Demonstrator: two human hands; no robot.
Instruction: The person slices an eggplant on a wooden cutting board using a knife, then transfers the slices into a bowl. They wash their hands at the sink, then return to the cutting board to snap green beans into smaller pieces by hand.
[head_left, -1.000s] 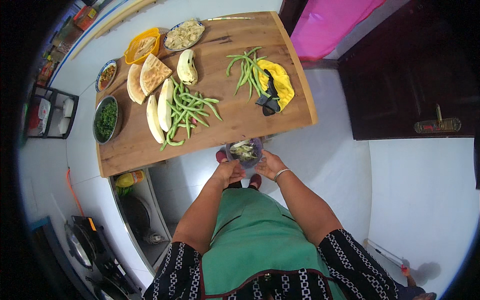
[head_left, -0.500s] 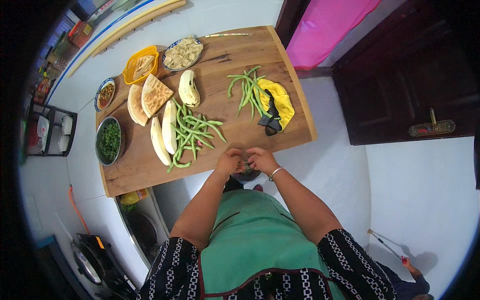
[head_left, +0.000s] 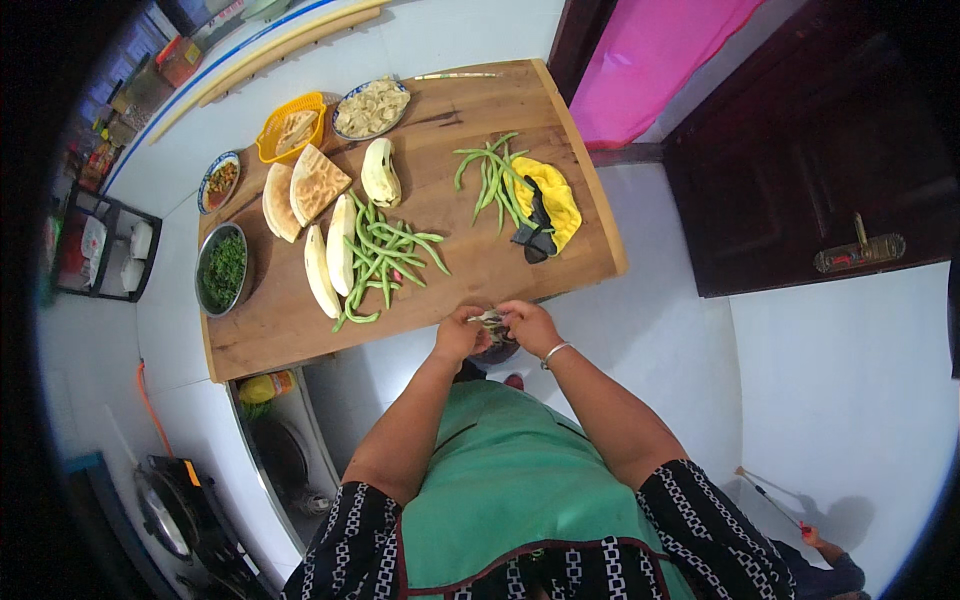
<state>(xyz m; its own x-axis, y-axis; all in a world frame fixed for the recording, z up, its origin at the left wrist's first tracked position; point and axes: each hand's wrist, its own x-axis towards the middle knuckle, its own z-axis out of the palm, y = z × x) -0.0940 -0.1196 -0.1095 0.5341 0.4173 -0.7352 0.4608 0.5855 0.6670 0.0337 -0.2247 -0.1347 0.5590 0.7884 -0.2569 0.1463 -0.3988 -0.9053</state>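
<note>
My left hand [head_left: 460, 334] and my right hand [head_left: 531, 326] meet just past the table's near edge, both with fingers closed. Between them is a small, thin, dark-and-pale piece [head_left: 491, 323] whose kind I cannot make out. Below it, a dark round shape [head_left: 497, 353] is partly hidden by my hands. On the wooden table [head_left: 490, 265], a heap of green beans [head_left: 395, 255] lies nearest my left hand, beside two long, pale peeled vegetables [head_left: 340, 245]. Farther right, more green beans [head_left: 490, 185] rest against a yellow and black cloth item [head_left: 560, 205].
Flatbread wedges [head_left: 320, 183], a yellow basket [head_left: 270, 130], a plate of pale pieces [head_left: 370, 107] and a bowl of chopped greens [head_left: 223, 270] occupy the table's left half. A dark door [head_left: 810, 170] stands at right. Another person's hand [head_left: 810, 537] holds a stick at lower right.
My hands have shifted slightly, and the dark-and-pale piece between them shows more plainly. The table appears slightly shifted in view; the food on it keeps its arrangement.
</note>
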